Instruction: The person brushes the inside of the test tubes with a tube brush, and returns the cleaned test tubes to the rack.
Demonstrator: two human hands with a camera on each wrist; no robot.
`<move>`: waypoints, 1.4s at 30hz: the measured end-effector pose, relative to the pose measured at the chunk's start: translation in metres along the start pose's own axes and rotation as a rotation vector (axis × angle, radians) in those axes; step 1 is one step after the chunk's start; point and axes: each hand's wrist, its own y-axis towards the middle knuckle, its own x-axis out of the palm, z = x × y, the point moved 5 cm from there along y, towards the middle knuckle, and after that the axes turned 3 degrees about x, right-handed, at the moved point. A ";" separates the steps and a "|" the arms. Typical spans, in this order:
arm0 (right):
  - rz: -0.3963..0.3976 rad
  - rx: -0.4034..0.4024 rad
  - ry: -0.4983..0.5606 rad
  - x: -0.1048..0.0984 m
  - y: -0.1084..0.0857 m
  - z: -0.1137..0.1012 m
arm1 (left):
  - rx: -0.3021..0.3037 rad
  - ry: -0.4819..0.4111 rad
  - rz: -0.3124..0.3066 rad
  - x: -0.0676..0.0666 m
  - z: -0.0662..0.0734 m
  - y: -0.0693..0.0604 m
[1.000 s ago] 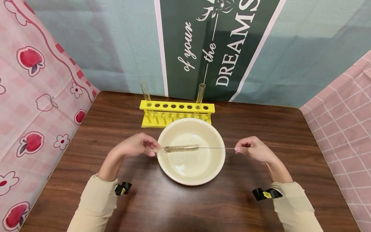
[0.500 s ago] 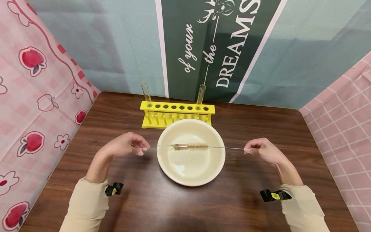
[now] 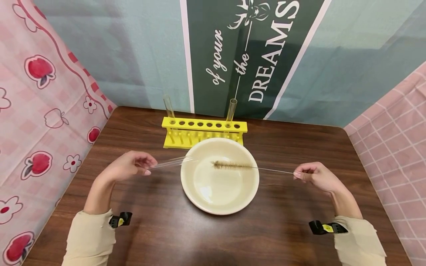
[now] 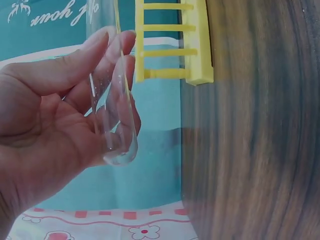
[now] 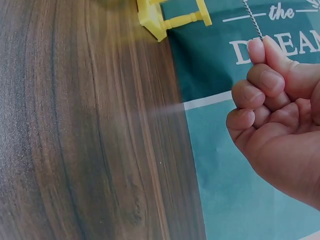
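My left hand [image 3: 129, 166] holds a clear glass test tube [image 3: 171, 163] between thumb and fingers, its far end over the left rim of the cream basin [image 3: 217, 210]. In the left wrist view the tube's rounded closed end [image 4: 120, 157] lies by the palm, with small drops on the glass. My right hand [image 3: 316, 175] pinches the twisted wire handle [image 5: 253, 20] of a test tube brush between thumb and index finger. The brush's tan bristles [image 3: 233, 165] hang over the basin, apart from the tube. Whether the basin holds water is hard to tell.
Behind the basin stands a yellow test tube rack [image 3: 204, 125]. One glass tube [image 3: 169, 107] is upright at its left end, and another tube [image 3: 231, 111] near its right end. Fabric walls enclose the brown wooden table [image 3: 199, 240] at the back and sides.
The brush has come out of the test tube. My left hand has moved left with the tube, now slightly tilted; my right hand has moved right with the brush.
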 end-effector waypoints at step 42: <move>-0.030 -0.002 0.130 0.014 -0.003 0.008 | -0.006 -0.019 0.528 -0.012 0.036 0.084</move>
